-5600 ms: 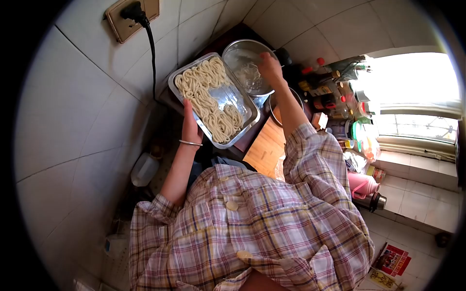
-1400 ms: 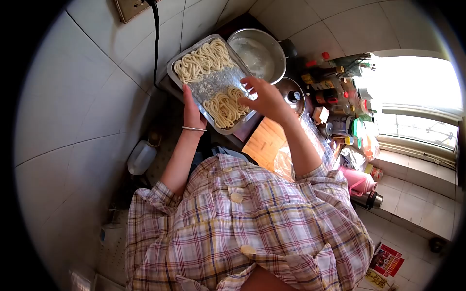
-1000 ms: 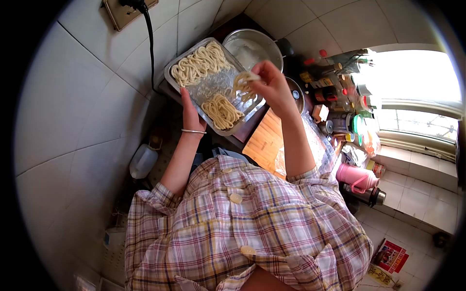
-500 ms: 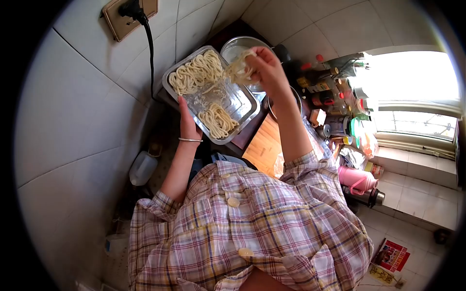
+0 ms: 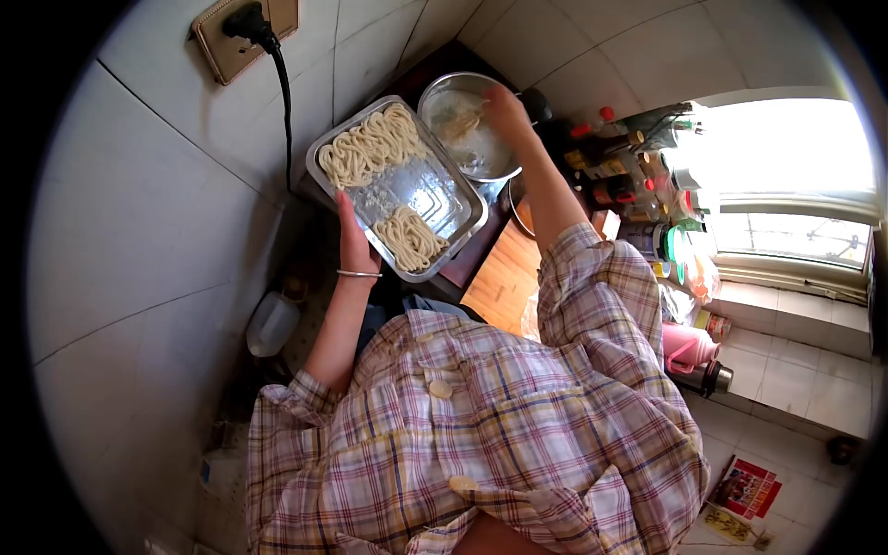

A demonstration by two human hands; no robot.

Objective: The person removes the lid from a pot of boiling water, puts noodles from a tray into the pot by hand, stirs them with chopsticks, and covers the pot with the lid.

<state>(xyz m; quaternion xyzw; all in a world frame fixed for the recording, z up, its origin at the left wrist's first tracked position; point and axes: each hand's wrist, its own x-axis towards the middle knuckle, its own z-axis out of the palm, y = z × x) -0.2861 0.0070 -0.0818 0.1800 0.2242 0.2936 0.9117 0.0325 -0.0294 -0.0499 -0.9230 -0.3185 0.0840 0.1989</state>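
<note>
Thumb laid along the rim and fingers out of sight beneath, the left hand (image 5: 354, 242) grasps the near left side of a metal tray (image 5: 444, 205) in the head view, tilting it slightly beside the pot. How far those hidden fingers spread cannot be told. Two bunches of noodles lie in the tray — a larger bunch (image 5: 375, 145) along the far end, a smaller bunch (image 5: 409, 240) at the near end, with bare, floury metal between them. Over the pot (image 5: 490, 173), just beyond the tray, the right hand (image 5: 504, 109) reaches across the rim, its fingers curled and blurred. Pale strands (image 5: 458, 125) show below it, inside the pot — whether the fingertips pinch any of them or have let go, I cannot tell. A bracelet (image 5: 359, 274) circles the left wrist. Nearer the body than the pot sits a wooden board (image 5: 504, 277), well apart from both hands. Bottles (image 5: 615, 168) crowd the right side near the window, and a pink flask (image 5: 689, 345) lies farther down.
</note>
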